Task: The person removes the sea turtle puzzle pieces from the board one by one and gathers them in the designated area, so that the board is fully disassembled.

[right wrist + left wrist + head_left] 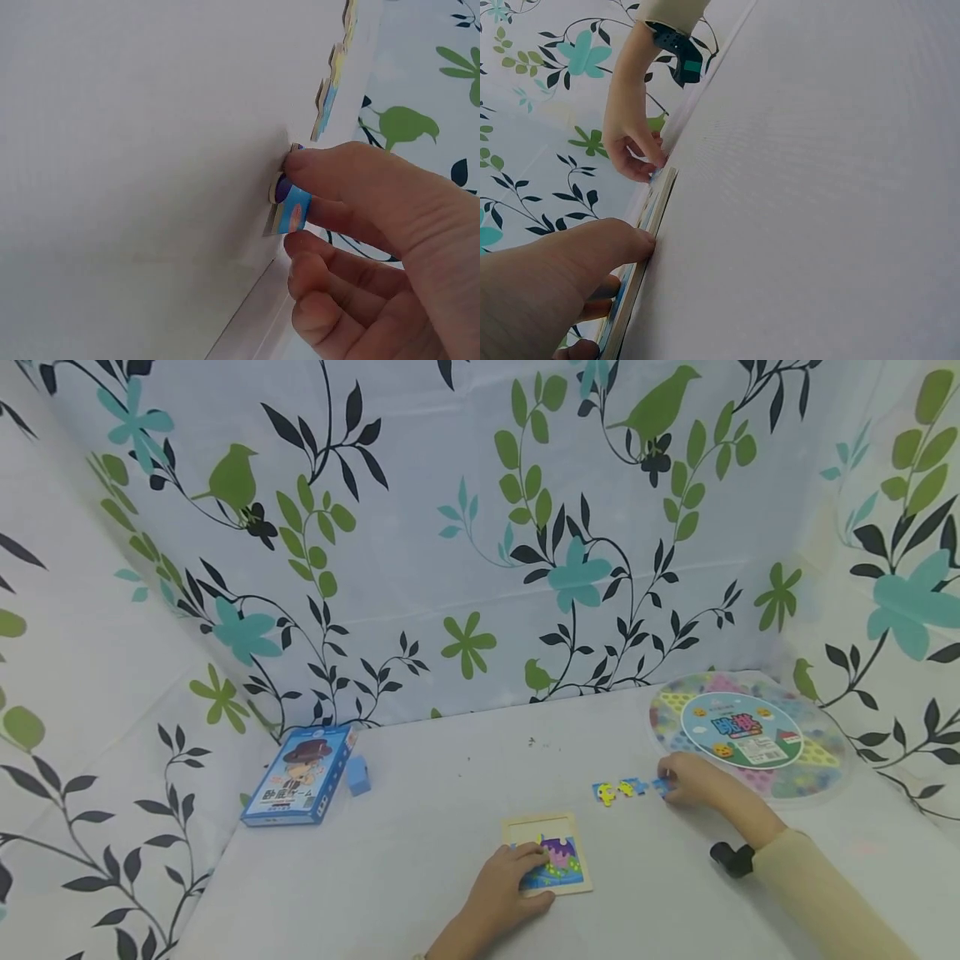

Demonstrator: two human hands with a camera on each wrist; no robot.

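The right hand [686, 779] pinches a small puzzle piece [294, 208] between thumb and fingertips, over the right part of the white surface [420, 877] and towards its back edge. From the wrist view the piece shows blue, purple and a touch of pink, though the thumb hides much of it, so it may be two pieces together. Just to its left a short row of loose puzzle pieces [605, 792], blue and yellow, lies on the surface.

The left hand [501, 889] grips the wooden puzzle frame [586, 870] at its near left corner, thumb along the near edge and fingers bent over the picture. The frame rests well forward of the surface's back edge, about midway between the left and right edges. Inside, blue, purple, pink and green pieces fill the lower part, while pale backing shows along the far side.

At the back left corner of the surface lies a blue box [292, 777] with a cartoon figure in a hat, a little blue block [358, 776] just beside it. A round clear case [828, 756] with a bright label occupies the back right corner. A dark wristband [732, 859] circles the right wrist, below a cream sleeve [817, 893].
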